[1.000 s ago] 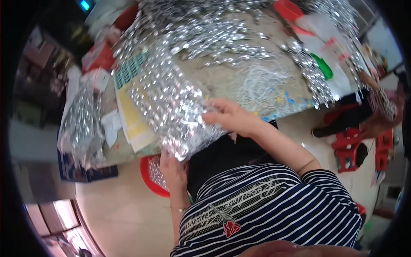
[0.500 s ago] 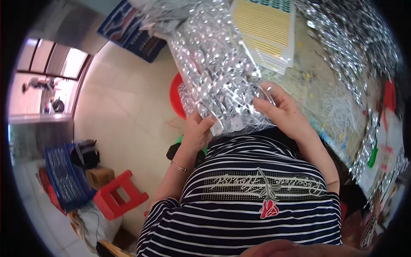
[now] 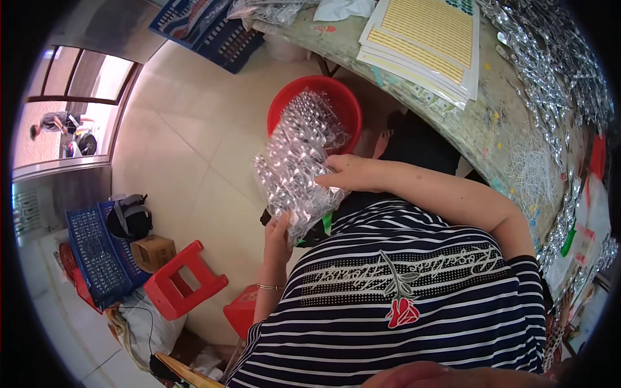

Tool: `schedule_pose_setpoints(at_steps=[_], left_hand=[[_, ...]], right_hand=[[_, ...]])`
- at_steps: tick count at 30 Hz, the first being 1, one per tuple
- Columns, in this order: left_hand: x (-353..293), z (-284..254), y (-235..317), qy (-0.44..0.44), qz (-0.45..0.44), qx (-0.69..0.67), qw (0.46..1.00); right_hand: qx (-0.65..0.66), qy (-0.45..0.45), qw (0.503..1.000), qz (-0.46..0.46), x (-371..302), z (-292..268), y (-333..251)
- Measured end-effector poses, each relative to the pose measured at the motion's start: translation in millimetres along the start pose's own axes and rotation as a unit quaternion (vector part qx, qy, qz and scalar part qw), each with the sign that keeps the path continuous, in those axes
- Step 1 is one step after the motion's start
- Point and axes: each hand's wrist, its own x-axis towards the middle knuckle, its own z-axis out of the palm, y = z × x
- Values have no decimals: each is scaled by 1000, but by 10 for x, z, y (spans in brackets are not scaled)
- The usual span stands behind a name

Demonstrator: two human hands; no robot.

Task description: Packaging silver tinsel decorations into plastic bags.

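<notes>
A bundle of shiny silver strips (image 3: 294, 168) hangs at a slant in front of my body, its far end over the red basin (image 3: 277, 103). More silver pieces (image 3: 317, 110) lie inside that basin, and I cannot tell where they part from the bundle. My left hand (image 3: 279, 233) grips the near end of the bundle, thumb on top. From the right, my right hand (image 3: 349, 173) holds the bundle's side, fingers partly hidden behind the glittering strips.
On the table (image 3: 446, 119) to the right lie yellow-striped cards (image 3: 424, 39), a heap of silver strands (image 3: 550, 71) and tangled white threads (image 3: 530, 165). Red stools (image 3: 184, 281), blue crates (image 3: 103, 258) and a cardboard box (image 3: 153, 252) stand on the left. A person (image 3: 61, 123) is beyond the doorway.
Both hands have carried the silver bundle left and down, off the table's edge to above the red basin. The basin, mostly covered before, now shows.
</notes>
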Motion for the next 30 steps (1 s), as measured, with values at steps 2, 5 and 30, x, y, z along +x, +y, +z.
schedule_pose_setpoints(at_steps=[2, 5, 30], left_hand=[[95, -86, -23, 26, -50, -13, 998], [365, -160, 36, 35, -32, 41, 998], [1235, 682, 256, -98, 111, 453, 879]], right_hand=[[17, -15, 999, 28, 160, 13, 62], [24, -8, 998, 49, 348, -40, 86], [-208, 201, 956, -52, -271, -494, 106]])
